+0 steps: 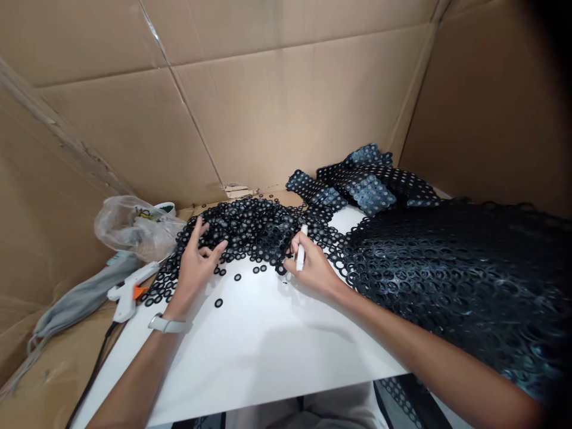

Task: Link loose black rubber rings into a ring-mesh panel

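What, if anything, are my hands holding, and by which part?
Right hand: a white pen-like tool, around its middle. Left hand: spread at the black rings, no hold visible.

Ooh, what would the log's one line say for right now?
left hand: open, at loose black rings | right hand: gripping white stick | glue gun: lying left of rings

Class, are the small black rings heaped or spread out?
Mostly heaped: the rings pile up by the left hand; a few lie singly on the white table.
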Demonstrator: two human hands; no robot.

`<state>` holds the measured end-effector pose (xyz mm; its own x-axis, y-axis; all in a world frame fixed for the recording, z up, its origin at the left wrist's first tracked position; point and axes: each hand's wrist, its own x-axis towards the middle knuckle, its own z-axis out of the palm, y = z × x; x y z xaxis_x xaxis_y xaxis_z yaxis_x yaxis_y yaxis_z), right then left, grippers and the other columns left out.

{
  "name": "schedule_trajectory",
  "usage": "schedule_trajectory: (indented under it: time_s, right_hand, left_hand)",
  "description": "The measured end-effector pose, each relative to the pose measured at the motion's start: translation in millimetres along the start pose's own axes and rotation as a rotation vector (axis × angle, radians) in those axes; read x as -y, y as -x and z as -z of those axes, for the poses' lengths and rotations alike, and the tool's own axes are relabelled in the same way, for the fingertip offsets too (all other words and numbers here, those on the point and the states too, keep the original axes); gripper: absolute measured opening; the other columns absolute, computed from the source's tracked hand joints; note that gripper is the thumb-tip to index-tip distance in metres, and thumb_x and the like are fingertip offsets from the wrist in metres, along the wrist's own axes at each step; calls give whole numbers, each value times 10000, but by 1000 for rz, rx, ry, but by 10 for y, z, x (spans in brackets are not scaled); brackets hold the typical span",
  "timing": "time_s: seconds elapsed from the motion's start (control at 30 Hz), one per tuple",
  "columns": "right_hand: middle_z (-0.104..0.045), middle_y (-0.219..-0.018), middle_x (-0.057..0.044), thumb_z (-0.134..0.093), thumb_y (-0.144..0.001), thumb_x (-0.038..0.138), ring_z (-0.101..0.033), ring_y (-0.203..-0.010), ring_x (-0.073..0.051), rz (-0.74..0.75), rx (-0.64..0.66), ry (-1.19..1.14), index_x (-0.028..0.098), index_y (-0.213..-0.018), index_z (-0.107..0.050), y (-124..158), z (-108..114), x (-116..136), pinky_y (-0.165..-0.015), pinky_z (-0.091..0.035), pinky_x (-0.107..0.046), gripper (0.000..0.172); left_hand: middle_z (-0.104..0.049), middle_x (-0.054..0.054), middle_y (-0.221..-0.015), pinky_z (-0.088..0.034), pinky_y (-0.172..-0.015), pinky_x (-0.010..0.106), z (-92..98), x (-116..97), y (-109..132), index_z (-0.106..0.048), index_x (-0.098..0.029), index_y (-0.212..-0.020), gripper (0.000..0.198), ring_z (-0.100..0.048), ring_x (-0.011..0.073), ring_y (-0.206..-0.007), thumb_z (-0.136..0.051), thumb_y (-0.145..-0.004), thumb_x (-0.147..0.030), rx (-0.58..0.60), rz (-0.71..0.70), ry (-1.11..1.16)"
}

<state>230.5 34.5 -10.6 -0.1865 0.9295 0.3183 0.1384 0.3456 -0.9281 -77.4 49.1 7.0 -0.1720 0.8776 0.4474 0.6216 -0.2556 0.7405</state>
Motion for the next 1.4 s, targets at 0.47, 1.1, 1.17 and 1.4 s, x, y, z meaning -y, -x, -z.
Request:
schedule_trajectory:
  time_s: [0.47, 1.1, 1.17, 1.4]
  right_hand:
    - [-758, -1031, -13, -801, -944, 452, -609, -597, -149, -1, 142, -301, 290, -930, -396, 18, -39, -77, -508, -494, -271, 436]
    - [-770, -744, -11, -690, -986, 592, -722, -635, -221, -228, -68, -36, 271, -804, -489, -283, 295, -142, -558, -472, -279, 421]
    - [-791, -806, -8, -710, -975, 627, -718, -603, -205, -260, 15, -75, 274, -875, -495, -265, 258, -160, -515, -460, -267, 425]
    - [-708, -773, 78, -893, -740, 269, -629, -562, -146, -275, 111, -152, 282, -1026, -476, -226, 196, -307, -499, -443, -235, 506]
  left_hand:
    - [-861, 47, -1215, -469, -598, 253, -373, -362, 444, -784, -329, -1424, 448, -496, 106, -594, -831, -987, -413, 406, -336, -42]
    - [-881, 127, -995, -493, -455, 257, -475, -736, 739, -925, -228, -1098, 344, -651, 146, -516, -798, -982, -525, 689, 20, 316]
    - [-883, 125, -990, -541, -528, 266, -473, -788, 778, -928, -240, -1097, 308, -695, 166, -588, -812, -980, -501, 820, 48, 332]
    - [-882, 85, -919, -420, -461, 236, -451, -879, 783, -913, -266, -1162, 322, -532, 98, -442, -901, -886, -431, 1066, 148, 311]
